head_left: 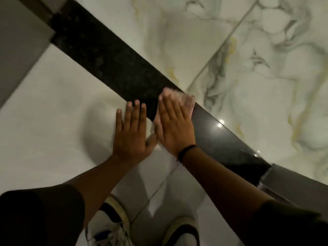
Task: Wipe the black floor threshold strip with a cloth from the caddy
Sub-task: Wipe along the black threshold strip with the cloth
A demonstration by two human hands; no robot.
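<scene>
The black speckled threshold strip (pixel 110 57) runs diagonally across the floor from upper left to lower right. My right hand (pixel 174 125) lies flat on it near its middle, pressing a pale cloth (pixel 188 100) whose edges show past the fingertips and beside the palm. The hand and cloth are motion-blurred. My left hand (pixel 132 134) rests flat, fingers spread, on the white tile just beside the strip, its fingertips touching the strip's near edge. It holds nothing. The caddy is out of view.
White tile (pixel 44 121) lies on the near side, marbled tile (pixel 257 68) on the far side. A grey wall or door frame (pixel 19 41) stands at upper left, another grey edge (pixel 292 181) at lower right. My two shoes (pixel 113 226) are at the bottom.
</scene>
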